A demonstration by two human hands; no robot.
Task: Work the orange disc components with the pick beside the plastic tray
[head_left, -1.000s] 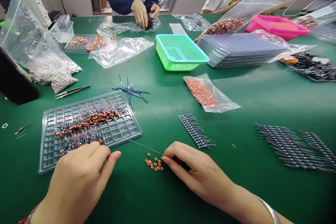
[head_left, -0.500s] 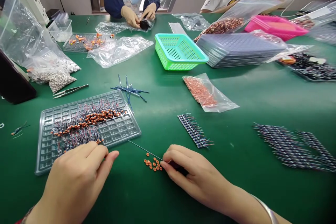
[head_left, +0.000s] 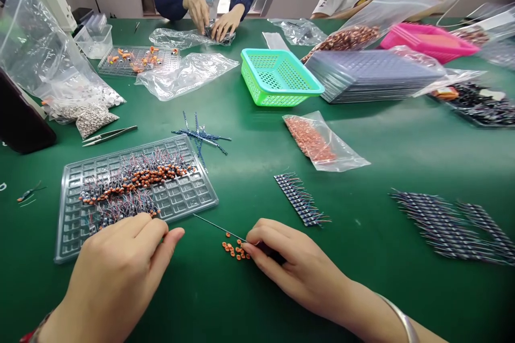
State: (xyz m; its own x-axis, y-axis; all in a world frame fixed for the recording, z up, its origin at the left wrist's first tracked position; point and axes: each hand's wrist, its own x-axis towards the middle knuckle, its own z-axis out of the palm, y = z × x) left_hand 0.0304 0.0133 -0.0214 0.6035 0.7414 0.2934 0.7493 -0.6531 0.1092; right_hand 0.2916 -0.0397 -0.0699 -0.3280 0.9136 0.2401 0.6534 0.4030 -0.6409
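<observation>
My right hand (head_left: 295,265) pinches a thin metal rod (head_left: 215,224), which slants up and left toward the tray. Several small orange ring-like pieces (head_left: 230,248) lie on the table just below the rod, beside my right fingertips. My left hand (head_left: 120,268) is closed over the near edge of a clear compartment tray (head_left: 189,193), its fingers curled under; what they hold, if anything, is hidden. Across the tray lie bunches of small wired parts with orange ends (head_left: 140,178). Beyond my right hand rests a strip of small wired circuit boards (head_left: 300,198).
Blue strips (head_left: 201,136) and tweezers (head_left: 109,135) lie behind the tray. A bag of orange pieces (head_left: 314,139), a green basket (head_left: 281,99) and stacked plastic trays (head_left: 362,83) stand farther back. More board strips (head_left: 440,225) lie right. Across the table a co-worker's hands (head_left: 213,19) handle a plastic bag.
The view has shifted slightly. My hands keep nearly the same pose, with the rod still in my right fingers. The co-worker's hands have moved on the bag.
</observation>
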